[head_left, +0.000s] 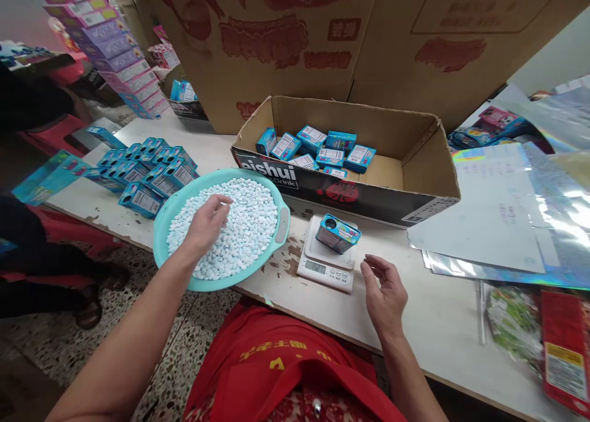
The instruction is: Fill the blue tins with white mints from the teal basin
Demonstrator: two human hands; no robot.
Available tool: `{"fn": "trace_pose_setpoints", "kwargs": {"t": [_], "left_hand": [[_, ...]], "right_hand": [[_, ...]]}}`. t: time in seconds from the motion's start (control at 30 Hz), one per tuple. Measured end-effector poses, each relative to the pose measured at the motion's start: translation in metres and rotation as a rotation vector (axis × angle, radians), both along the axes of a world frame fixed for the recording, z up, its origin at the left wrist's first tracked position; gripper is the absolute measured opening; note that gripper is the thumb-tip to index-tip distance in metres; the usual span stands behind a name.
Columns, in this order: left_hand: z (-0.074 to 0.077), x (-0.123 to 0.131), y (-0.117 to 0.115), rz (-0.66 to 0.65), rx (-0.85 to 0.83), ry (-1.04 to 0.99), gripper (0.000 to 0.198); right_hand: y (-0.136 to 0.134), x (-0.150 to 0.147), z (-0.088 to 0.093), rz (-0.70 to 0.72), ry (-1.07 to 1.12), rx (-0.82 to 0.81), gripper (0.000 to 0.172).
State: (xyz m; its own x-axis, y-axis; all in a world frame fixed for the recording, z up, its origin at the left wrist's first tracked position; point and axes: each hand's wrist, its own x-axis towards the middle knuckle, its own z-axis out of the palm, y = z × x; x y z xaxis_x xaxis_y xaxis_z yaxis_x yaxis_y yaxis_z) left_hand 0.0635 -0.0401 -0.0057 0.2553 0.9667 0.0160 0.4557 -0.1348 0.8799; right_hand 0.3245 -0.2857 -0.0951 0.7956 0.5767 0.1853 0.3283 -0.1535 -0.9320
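My left hand [209, 227] is over a turquoise basin [161, 241] filled with small white, pebble-like pieces [244, 231]. Its fingers are bent and drawn together; what they hold, if anything, is hidden. To the right, a white digital scale [318, 276] bears a blue printed tin [338, 234], which has a dark round opening in its top. The scale's display is lit, though I read its digits only roughly. Close beside the scale's right edge is my right hand [386, 290], fingers loosely curved and apart, holding nothing and not touching the tin.
Behind the scale, a low cardboard box [424, 176] holds several blue tins [313, 138]. More blue boxes [142, 198] are grouped left of the basin. Plastic sheets [488, 219] and a red package [565, 342] lie at right. A person's leg and foot [87, 308] show at left.
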Motion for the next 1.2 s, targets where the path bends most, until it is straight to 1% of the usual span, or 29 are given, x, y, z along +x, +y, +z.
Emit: {"fn": "trace_pose_setpoints", "kwargs": {"t": [0.07,0.1,0.17,0.27,0.43,0.5,0.57,0.67,0.73,0.8,0.87,0.9,0.93,0.97,1.0,1.03,1.1,1.17,1.2], "left_hand": [[-0.005,-0.003,0.004,-0.12,0.202,0.315,0.021],[-0.006,-0.005,0.006,-0.164,0.269,0.414,0.024],[-0.008,-0.008,0.009,-0.193,0.33,0.49,0.029],[-0.005,-0.008,0.012,-0.164,0.308,0.474,0.028],[0.003,-0.006,0.009,-0.171,0.346,0.426,0.022],[0.004,-0.006,0.008,-0.137,0.3,0.424,0.022],[0.003,-0.008,0.009,-0.109,0.254,0.464,0.021],[0.0,-0.012,0.013,-0.137,0.238,0.537,0.02],[0.0,-0.015,0.015,-0.147,0.244,0.523,0.02],[0.003,-0.013,0.018,-0.113,0.244,0.468,0.02],[0.01,-0.001,0.017,-0.1,0.201,0.37,0.019],[0.014,0.009,0.015,-0.126,0.15,0.303,0.019],[0.018,0.022,0.011,-0.186,0.089,0.237,0.02],[0.022,0.037,0.006,-0.275,0.035,0.178,0.019],[0.026,0.055,0.0,-0.381,-0.005,0.134,0.017],[0.029,0.073,-0.007,-0.495,-0.011,0.126,0.014],[0.034,0.109,-0.02,-0.672,0.073,0.158,0.009],[0.035,0.137,-0.029,-0.793,0.2,0.223,0.013],[0.034,0.148,-0.033,-0.848,0.257,0.261,0.017]], "right_hand": [[-0.001,0.0,-0.001,-0.007,0.01,-0.012,0.033],[-0.002,0.0,-0.001,-0.01,0.013,-0.02,0.033],[-0.005,-0.001,-0.001,-0.018,0.019,-0.032,0.034],[-0.008,-0.001,-0.001,-0.025,0.023,-0.045,0.035],[-0.011,-0.001,-0.004,-0.032,0.028,-0.069,0.035],[-0.011,-0.001,-0.004,-0.035,0.036,-0.071,0.036],[-0.01,-0.001,-0.004,-0.033,0.041,-0.072,0.036],[-0.009,-0.001,-0.002,-0.027,0.038,-0.067,0.036],[-0.009,0.0,-0.002,-0.03,0.034,-0.066,0.036],[-0.009,0.001,-0.002,-0.037,0.03,-0.065,0.036],[-0.01,0.001,-0.004,-0.04,0.03,-0.059,0.035],[-0.01,0.0,-0.005,-0.04,0.034,-0.055,0.036],[-0.01,0.0,-0.005,-0.039,0.041,-0.051,0.036],[-0.01,-0.001,-0.006,-0.038,0.049,-0.047,0.036],[-0.009,-0.002,-0.007,-0.037,0.059,-0.045,0.036],[-0.009,-0.003,-0.007,-0.038,0.066,-0.045,0.036],[-0.01,-0.004,-0.006,-0.043,0.073,-0.049,0.036],[-0.012,-0.002,-0.005,-0.05,0.068,-0.058,0.037],[-0.014,-0.001,-0.004,-0.055,0.064,-0.063,0.037]]}}
